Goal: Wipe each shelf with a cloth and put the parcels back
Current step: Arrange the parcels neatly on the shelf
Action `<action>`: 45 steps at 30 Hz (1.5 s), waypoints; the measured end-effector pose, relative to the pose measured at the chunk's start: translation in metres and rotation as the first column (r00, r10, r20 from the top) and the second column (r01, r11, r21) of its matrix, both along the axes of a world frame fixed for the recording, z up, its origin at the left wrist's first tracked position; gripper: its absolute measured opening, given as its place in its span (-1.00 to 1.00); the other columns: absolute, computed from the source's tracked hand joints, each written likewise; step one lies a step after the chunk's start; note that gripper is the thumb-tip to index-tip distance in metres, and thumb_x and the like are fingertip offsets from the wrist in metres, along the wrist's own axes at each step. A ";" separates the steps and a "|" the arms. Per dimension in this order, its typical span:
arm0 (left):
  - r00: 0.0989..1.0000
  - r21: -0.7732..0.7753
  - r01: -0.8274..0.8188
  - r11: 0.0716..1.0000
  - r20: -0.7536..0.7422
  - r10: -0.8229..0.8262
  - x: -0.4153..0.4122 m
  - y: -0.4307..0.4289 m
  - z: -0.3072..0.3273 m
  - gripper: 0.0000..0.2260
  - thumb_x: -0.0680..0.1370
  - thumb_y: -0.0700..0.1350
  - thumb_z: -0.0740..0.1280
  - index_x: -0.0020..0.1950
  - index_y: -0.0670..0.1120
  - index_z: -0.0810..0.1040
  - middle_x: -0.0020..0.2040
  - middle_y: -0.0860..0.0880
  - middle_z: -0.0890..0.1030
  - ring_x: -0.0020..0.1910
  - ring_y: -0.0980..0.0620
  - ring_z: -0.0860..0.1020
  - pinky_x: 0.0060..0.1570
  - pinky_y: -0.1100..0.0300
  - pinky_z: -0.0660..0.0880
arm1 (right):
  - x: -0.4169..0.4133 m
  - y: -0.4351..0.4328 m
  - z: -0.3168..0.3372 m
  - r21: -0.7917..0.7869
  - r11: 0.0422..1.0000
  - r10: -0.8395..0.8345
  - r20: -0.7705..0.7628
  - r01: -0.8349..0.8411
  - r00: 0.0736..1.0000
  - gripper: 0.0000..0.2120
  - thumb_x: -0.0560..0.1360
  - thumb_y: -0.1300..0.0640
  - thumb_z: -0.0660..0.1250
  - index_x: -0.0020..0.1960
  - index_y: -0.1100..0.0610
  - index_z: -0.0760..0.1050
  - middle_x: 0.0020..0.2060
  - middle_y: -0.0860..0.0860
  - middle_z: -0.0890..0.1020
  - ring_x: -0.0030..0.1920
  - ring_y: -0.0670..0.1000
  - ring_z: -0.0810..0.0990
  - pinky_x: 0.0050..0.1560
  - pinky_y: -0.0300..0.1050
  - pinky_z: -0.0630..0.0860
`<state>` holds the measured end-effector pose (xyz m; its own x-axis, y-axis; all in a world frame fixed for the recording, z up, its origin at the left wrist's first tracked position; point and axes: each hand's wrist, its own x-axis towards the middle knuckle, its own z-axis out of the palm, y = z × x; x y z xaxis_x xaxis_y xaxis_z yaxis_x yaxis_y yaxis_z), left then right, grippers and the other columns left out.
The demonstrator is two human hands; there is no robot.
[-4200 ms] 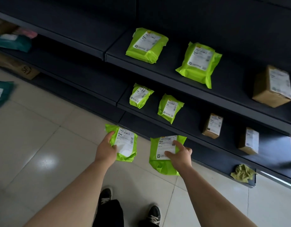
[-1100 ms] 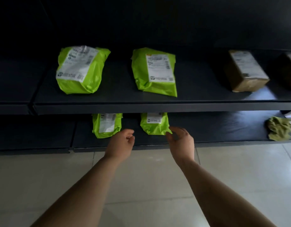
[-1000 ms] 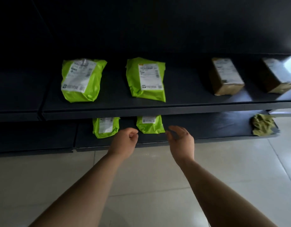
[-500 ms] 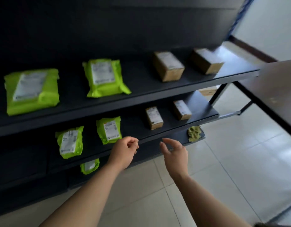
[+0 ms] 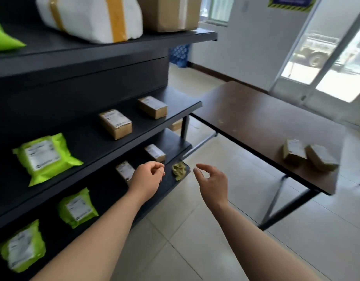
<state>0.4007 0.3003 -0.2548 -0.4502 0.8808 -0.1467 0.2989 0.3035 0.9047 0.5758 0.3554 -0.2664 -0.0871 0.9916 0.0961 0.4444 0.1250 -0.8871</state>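
Brown cardboard, white labels up: two boxes (image 5: 294, 152) touching each other near the close end of the desk (image 5: 256, 118), well apart from the shelves. Likely the last parcels to go back. Olive cloth (image 5: 179, 170) crumpled at the right end of the bottom shelf (image 5: 165, 186), touched by neither hand. On the shelf above, small boxes (image 5: 154, 152) and green bags (image 5: 76, 207) already in a row, bags left, boxes right. Left hand (image 5: 148, 180) loosely curled on nothing, in front of that shelf's edge. Right hand (image 5: 212, 182) empty too, fingers relaxed and apart, held out over the floor between shelves and desk. Probably a reach for the desk next. Best taken one box per hand, gripped across the narrow sides, labels kept up. Then set flat on the bottom shelf, left of the cloth and not on it, matching the row above.
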 end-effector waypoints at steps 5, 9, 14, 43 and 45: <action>0.989 0.012 0.143 0.990 -0.039 -0.142 0.074 0.044 0.013 -0.90 0.58 -0.16 0.28 0.01 -0.07 0.58 -0.10 -0.05 0.66 -0.10 -0.04 0.62 0.03 0.06 0.56 | 0.087 0.017 0.006 -0.010 0.986 -0.167 0.019 0.167 0.986 -0.78 0.51 0.03 0.39 0.10 0.09 0.64 0.03 -0.03 0.67 0.05 -0.09 0.59 0.10 -0.25 0.44; 0.981 0.018 0.192 0.981 -0.003 -0.192 0.125 0.079 0.012 -0.90 0.58 -0.20 0.28 0.00 -0.13 0.59 -0.14 -0.07 0.66 -0.19 -0.04 0.60 -0.03 0.07 0.55 | 0.140 0.036 0.004 -0.044 0.967 -0.251 0.008 0.251 0.968 -0.81 0.50 0.06 0.40 0.07 0.09 0.65 0.00 -0.02 0.69 0.06 -0.07 0.61 0.07 -0.29 0.41; 0.962 0.010 0.269 0.963 0.038 -0.269 0.204 0.144 0.012 -0.89 0.59 -0.20 0.27 0.03 -0.15 0.58 -0.14 -0.08 0.64 -0.25 0.02 0.54 -0.19 0.21 0.50 | 0.218 0.082 0.002 -0.060 0.939 -0.339 0.017 0.339 0.941 -0.81 0.51 0.08 0.39 0.08 0.11 0.65 0.01 -0.03 0.68 0.08 -0.08 0.60 0.09 -0.31 0.40; 0.818 -0.337 0.554 0.761 0.048 -0.574 0.439 0.520 -0.078 -0.71 0.55 -0.09 0.33 0.23 -0.18 0.52 0.06 -0.15 0.63 0.08 -0.16 0.59 0.10 0.04 0.54 | 0.452 0.389 -0.052 -0.579 0.540 -0.740 0.020 0.611 0.672 -0.74 0.61 0.17 0.21 0.25 0.13 0.55 -0.19 -0.05 0.55 -0.24 -0.11 0.47 0.00 -0.08 0.56; 0.780 -0.384 0.574 0.724 -0.012 -0.625 0.445 0.545 -0.085 -0.69 0.57 -0.09 0.31 0.27 -0.18 0.51 0.11 -0.11 0.61 0.10 -0.09 0.57 0.10 0.14 0.50 | 0.453 0.411 -0.060 -0.608 0.504 -0.760 0.025 0.614 0.649 -0.73 0.62 0.16 0.20 0.26 0.12 0.54 -0.16 -0.05 0.56 -0.21 -0.11 0.48 0.07 -0.05 0.55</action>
<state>0.8454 0.8454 -0.3395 0.1175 0.8760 -0.4677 0.6324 0.2971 0.7154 1.0286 0.7666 -0.3264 0.5949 0.6054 -0.5287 -0.0333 -0.6386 -0.7688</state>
